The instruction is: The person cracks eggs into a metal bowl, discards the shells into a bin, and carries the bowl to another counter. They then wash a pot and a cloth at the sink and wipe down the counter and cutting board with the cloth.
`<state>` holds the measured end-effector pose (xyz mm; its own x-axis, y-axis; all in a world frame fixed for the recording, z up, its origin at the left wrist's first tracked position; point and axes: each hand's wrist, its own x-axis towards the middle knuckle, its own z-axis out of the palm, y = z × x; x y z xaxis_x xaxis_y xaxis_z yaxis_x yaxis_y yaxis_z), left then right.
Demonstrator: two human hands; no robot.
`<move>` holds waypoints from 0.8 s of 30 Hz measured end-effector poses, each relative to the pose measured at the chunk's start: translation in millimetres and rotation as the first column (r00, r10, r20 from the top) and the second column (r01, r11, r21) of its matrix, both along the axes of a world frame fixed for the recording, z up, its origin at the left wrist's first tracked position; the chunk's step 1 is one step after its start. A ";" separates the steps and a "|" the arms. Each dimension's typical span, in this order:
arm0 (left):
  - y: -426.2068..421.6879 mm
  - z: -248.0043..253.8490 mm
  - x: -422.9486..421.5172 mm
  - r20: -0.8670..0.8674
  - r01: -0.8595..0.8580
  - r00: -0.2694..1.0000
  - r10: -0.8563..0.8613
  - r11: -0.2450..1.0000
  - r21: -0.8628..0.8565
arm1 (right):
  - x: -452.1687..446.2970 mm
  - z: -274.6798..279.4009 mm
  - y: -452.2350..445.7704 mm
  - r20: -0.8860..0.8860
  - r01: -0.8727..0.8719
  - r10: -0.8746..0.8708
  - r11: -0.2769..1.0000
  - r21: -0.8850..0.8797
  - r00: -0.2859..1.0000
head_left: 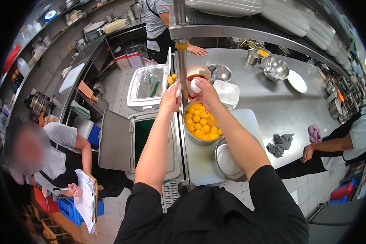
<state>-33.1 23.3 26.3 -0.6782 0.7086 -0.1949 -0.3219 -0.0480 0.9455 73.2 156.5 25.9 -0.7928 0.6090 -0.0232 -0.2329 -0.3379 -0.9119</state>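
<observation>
Right hand point(206, 96): fingers closed around a white egg point(195, 86), at upper centre of the frame, above the rim of a metal bowl. Left hand point(171, 100): fingers closed on a white object point(178, 91), partly hidden, across the steel post point(183, 61); whether it is whole or a shell cannot be told.

Below the right hand, the metal bowl point(188, 130) holds many yolks point(203, 120) in clear liquid. Just below it sits a round metal container point(228, 159), partly behind the right forearm; contents cannot be told. A cutting board point(250, 122) lies alongside.

Beyond the hands: a pan point(207, 72) with brown contents, a steel bowl point(230, 74) with contents not identifiable, and stacked white dishes point(227, 92). Upper right: a small bowl with orange-yellow contents point(263, 53), a large steel bowl point(275, 68) and a white plate point(297, 81).

Left of the post: a white bin point(131, 95) containing clear plastic and something green; below it, an open bin point(173, 162) with a dark green interior.

Lower left: a person point(65, 150) holds a pen and a clipboard of papers point(85, 199); writing too small to read. Red lettering point(165, 5) on a sleeve at top centre is illegible.
</observation>
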 end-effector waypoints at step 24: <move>-4.9 22.6 87.2 -0.414 0.272 0.799 -0.436 0.876 -0.398 | 108.9 4.3 10.6 0.111 -0.108 -0.255 0.027 0.994 0.961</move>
<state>54.2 18.5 48.9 -0.4535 0.8766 -0.1609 0.2373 0.2927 0.9263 182.0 167.1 30.1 -0.8211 0.2411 0.5173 0.0463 0.9315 -0.3607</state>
